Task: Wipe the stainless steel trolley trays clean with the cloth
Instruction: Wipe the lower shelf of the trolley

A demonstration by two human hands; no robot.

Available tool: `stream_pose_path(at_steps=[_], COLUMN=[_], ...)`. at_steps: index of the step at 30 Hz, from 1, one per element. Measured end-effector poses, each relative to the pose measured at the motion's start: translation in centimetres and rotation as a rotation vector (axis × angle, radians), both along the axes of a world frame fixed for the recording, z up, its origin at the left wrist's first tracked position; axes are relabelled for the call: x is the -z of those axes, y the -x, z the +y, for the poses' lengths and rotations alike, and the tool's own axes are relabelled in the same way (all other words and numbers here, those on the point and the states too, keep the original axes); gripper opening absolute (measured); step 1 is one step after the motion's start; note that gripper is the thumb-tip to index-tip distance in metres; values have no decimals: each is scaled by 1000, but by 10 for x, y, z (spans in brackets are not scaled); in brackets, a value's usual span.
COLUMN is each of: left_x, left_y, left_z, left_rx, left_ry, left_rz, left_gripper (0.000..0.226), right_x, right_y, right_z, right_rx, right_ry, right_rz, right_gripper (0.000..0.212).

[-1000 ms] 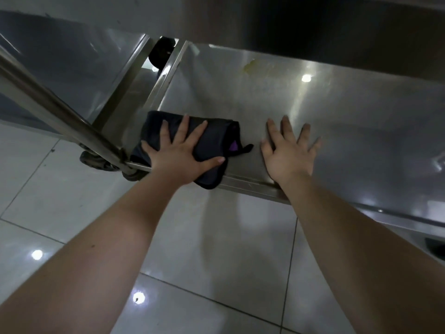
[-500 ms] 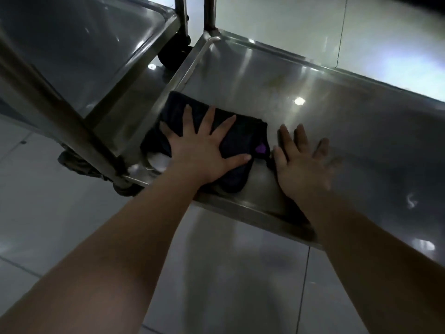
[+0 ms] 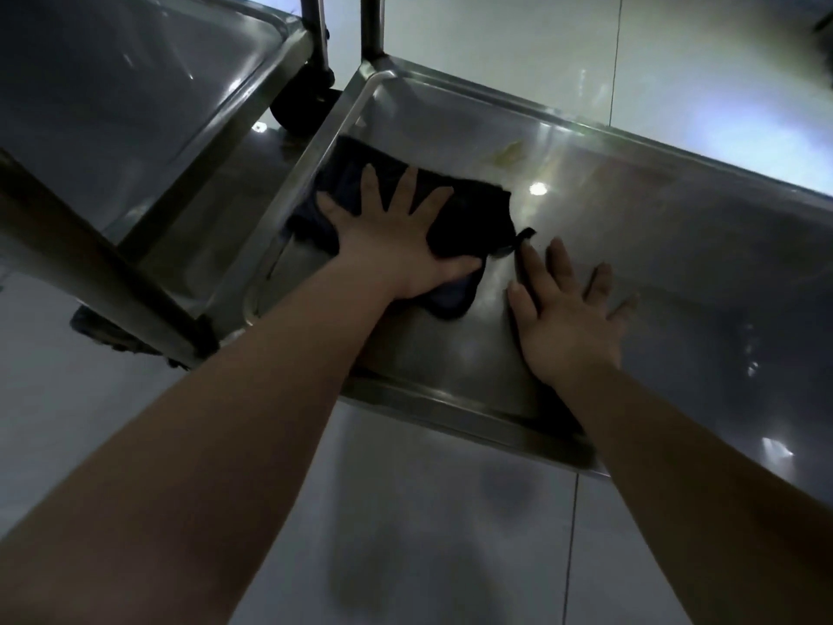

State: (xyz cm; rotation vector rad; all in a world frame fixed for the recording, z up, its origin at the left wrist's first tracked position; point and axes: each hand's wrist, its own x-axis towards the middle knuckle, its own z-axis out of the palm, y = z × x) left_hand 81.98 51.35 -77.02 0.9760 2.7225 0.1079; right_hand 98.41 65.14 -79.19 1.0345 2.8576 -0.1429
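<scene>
While the dark cloth (image 3: 469, 218) lies near the tray's (image 3: 450, 412) left end, it's pressed flat under the left hand (image 3: 392, 245), fingers spread. The right hand (image 3: 568, 318) is laid open just beside it, nothing gripped, and a yellowish smear (image 3: 507, 154) is seen beyond.

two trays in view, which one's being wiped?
The right-hand tray, where the left hand presses the dark cloth; the upper-left tray has no cloth.

No writing, brand or number can be read. The trolley tray (image 3: 676, 272) is plain steel; the tab (image 3: 525, 234) on the dark cloth (image 3: 473, 218) is too dim to make out.
</scene>
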Motion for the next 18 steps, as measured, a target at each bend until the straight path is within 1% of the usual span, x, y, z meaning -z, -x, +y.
stream_pose_path(at_steps=[4, 7, 11, 14, 18], left_x=[9, 11, 9, 10, 1], left_y=[-55, -66, -37, -9, 15], left_z=[-72, -82, -42, 0, 53], left_rx=[3, -22, -39, -45, 13], left_ry=[-3, -23, -57, -42, -44], left_rz=[80, 123, 89, 66, 37], left_gripper=[99, 96, 96, 96, 94], right_x=[0, -2, -8, -8, -10], right_y=[0, -2, -29, -51, -48], right_z=[-2, -5, -14, -21, -23], right_rx=[-7, -19, -82, -112, -96], right_ry=[-8, 7, 5, 16, 27], right_rz=[-4, -12, 13, 4, -13], right_gripper=[55, 58, 60, 62, 61])
